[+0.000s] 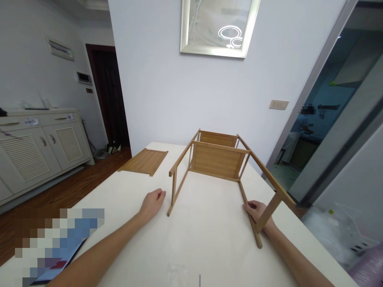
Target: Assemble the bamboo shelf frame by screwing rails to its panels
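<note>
A wooden shelf frame point(220, 160) lies on its side on the white table point(206, 223), with two slatted shelf panels standing upright between its legs toward the wall. My right hand point(257, 213) reaches through the near right side and grips the lower right leg, thumb on its inner face. Just left of the frame's near left end rests my left hand point(153, 205), fingers curled closed; whatever they may hold is hidden. It does not touch the frame. Farther left, a loose slatted wooden panel point(145, 161) lies flat on the table.
Near the front edge lie a clear plastic bag point(178, 275) and a thin metal rod point(200, 280). A partly blurred blue item sits at the left edge. Behind the table is a wall with a framed picture point(214, 56). Through the right doorway a person is partly visible.
</note>
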{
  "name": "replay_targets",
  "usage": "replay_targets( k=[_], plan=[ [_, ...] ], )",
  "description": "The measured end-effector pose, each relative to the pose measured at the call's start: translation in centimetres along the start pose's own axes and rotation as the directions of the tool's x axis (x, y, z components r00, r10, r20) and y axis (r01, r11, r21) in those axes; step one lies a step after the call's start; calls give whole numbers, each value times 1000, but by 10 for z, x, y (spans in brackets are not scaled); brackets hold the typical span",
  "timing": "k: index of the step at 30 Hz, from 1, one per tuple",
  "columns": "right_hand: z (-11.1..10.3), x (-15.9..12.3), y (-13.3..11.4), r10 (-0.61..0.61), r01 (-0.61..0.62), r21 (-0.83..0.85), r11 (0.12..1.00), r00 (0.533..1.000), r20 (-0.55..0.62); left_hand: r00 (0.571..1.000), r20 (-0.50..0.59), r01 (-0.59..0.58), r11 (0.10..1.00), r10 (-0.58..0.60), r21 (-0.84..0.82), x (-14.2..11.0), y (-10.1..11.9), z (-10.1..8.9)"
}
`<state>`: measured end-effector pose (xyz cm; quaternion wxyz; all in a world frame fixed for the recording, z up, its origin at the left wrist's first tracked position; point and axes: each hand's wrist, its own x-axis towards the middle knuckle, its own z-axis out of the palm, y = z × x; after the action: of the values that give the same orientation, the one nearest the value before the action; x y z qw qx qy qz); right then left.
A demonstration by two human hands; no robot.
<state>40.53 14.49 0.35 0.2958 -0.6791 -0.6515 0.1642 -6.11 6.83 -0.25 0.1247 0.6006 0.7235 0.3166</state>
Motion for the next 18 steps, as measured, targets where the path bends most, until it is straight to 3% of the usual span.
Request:
replay_targets(
  k=[2, 9, 18],
  plan=[
    [1, 1, -5, -6, 5, 28, 1000, 1000, 12, 992, -67, 114, 977, -103, 179, 24, -6, -2],
    [9, 8, -2, -1, 3, 36, 999, 999, -32, 952, -220, 275, 911, -213, 307, 92, -26, -4],
    [5, 6, -3, 11, -7, 87, 996, 999, -48, 939, -242, 314, 898, -245, 309, 120, -44, -2]
  ],
)
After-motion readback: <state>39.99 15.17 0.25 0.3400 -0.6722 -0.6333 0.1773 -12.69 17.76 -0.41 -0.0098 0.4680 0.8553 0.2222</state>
